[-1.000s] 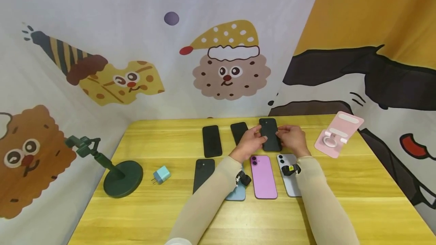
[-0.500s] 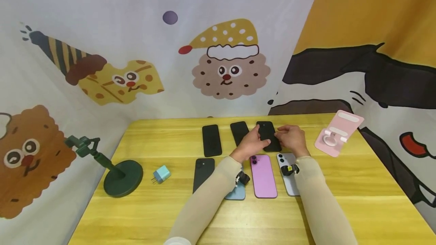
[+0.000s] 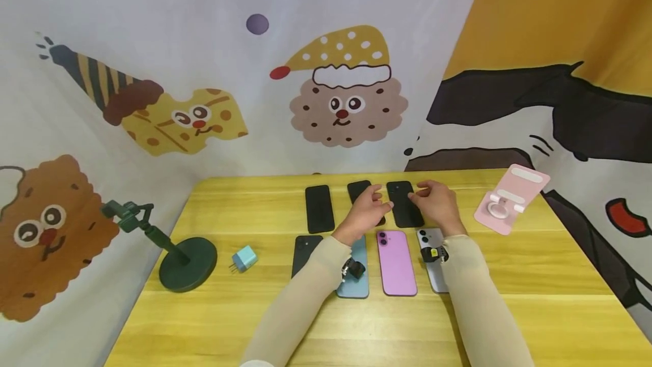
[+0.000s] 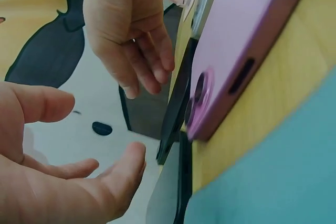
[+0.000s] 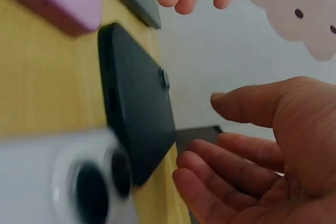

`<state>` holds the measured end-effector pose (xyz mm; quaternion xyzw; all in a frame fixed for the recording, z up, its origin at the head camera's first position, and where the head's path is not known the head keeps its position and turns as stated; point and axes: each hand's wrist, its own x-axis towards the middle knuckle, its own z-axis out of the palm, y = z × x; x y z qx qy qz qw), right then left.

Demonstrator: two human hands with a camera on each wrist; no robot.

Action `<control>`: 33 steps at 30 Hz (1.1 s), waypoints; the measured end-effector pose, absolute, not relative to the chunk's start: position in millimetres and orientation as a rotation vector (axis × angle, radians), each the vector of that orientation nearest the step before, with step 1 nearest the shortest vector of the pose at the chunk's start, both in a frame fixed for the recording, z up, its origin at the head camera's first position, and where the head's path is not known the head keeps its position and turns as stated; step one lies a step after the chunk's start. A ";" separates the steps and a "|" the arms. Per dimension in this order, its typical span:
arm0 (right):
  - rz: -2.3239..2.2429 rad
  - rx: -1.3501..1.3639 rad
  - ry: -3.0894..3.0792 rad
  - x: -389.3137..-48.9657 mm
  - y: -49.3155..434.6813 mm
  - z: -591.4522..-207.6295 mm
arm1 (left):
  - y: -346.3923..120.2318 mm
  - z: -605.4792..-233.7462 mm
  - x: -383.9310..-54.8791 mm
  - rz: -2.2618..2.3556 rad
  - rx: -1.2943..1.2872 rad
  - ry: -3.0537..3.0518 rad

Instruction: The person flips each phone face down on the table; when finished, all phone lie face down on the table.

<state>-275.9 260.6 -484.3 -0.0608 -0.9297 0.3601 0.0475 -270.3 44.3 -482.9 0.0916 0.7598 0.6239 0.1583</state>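
A black phone (image 3: 406, 208) lies back up on the table, last on the right in the back row; its camera bump also shows in the right wrist view. My left hand (image 3: 363, 215) hovers over the middle black phone (image 3: 357, 187), partly covering it, with thumb and fingers spread around nothing. Close to the right phone's right edge is my right hand (image 3: 439, 207), its fingers loosely bent and holding nothing in the right wrist view. In front lie a pink phone (image 3: 397, 265), a white phone (image 3: 437, 272) partly under the right wrist, and a blue phone (image 3: 359, 282) under the left wrist.
Another black phone (image 3: 319, 208) lies at the back left, and a dark phone (image 3: 304, 251) is partly behind the left sleeve. A blue charger plug (image 3: 244, 258) and a green stand (image 3: 188, 265) are on the left. A pink phone stand (image 3: 511, 200) stands at the right.
Both hands held the right black phone slightly raised a second ago; it now lies flat. My left hand has let go and moved left; the right hand has loosened beside it.
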 end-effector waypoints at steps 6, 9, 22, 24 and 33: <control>1.140 -0.017 -2.771 -284.0 239.9 -483.3 | 28.9 -483.2 -272.2 1.861 0.219 2.220; 1.189 0.054 -2.751 -289.0 226.8 -484.3 | 21.7 -482.1 -272.2 1.860 0.175 2.261; 1.297 0.155 -2.848 -293.7 191.5 -489.3 | 6.7 -484.7 -267.1 1.853 0.115 2.279; 1.310 0.162 -2.878 -293.3 189.4 -489.9 | 4.9 -485.2 -266.0 1.842 0.108 2.260; 1.432 0.116 -2.877 -293.6 185.5 -494.6 | -1.0 -488.2 -267.0 1.870 0.008 2.163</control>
